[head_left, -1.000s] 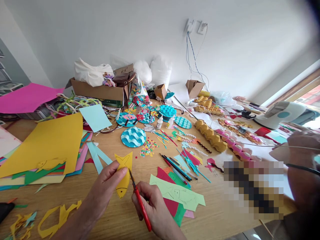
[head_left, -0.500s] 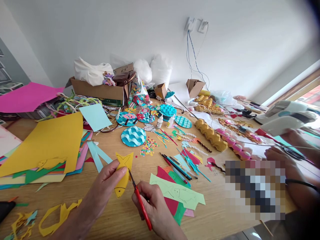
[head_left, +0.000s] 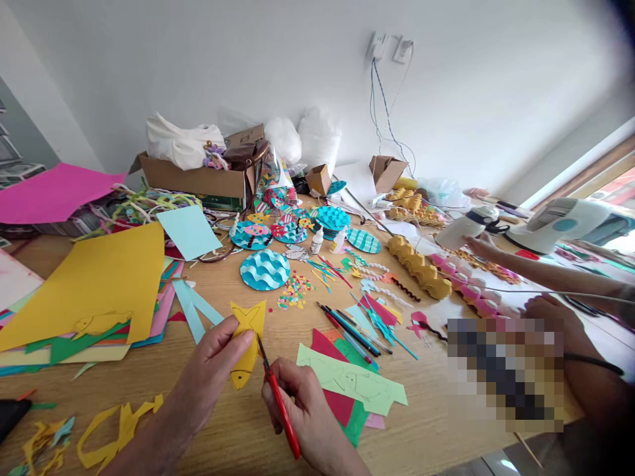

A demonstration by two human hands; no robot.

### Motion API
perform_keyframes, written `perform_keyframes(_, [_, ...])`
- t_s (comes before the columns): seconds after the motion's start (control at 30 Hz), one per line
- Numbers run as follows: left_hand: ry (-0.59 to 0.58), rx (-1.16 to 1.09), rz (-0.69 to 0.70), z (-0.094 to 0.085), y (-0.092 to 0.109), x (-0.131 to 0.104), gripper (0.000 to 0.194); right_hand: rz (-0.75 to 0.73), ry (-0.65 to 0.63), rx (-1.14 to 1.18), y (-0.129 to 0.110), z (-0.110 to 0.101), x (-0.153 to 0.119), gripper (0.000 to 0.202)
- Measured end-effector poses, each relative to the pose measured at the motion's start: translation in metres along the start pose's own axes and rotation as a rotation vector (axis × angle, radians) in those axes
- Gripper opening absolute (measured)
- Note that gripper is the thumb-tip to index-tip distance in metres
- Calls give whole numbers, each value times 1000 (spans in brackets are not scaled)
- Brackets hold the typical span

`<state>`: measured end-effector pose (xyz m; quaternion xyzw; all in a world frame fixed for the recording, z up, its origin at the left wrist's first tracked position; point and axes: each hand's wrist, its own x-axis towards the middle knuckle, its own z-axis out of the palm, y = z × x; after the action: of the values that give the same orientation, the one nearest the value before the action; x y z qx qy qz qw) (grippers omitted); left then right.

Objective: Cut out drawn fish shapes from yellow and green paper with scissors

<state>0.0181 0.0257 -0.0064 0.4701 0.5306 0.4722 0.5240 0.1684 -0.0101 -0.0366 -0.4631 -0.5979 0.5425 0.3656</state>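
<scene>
Fingers of the left hand [head_left: 213, 370] are pinching the yellow paper fish cut-out [head_left: 247, 344] at its middle, low in the frame's centre. Right hand [head_left: 302, 410] is closing round red-handled scissors [head_left: 278, 400], tips touching the fish's edge. Thin and floppy, the fish probably needs holding close beside the blades, above the wooden table [head_left: 426, 410].

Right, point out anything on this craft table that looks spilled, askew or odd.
Confetti bits lie scattered loose on the wooden table beside the blue wave disc. Yellow offcuts litter the near edge. The left hand pinches the yellow paper fish; the right hand works red scissors at it. Nothing looks damaged.
</scene>
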Motion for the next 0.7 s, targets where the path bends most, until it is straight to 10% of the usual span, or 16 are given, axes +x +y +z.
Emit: perform_keyframes(0.7, [37,173,34,3,6,-3,26,-10,-9,34,0,-2,-1,43])
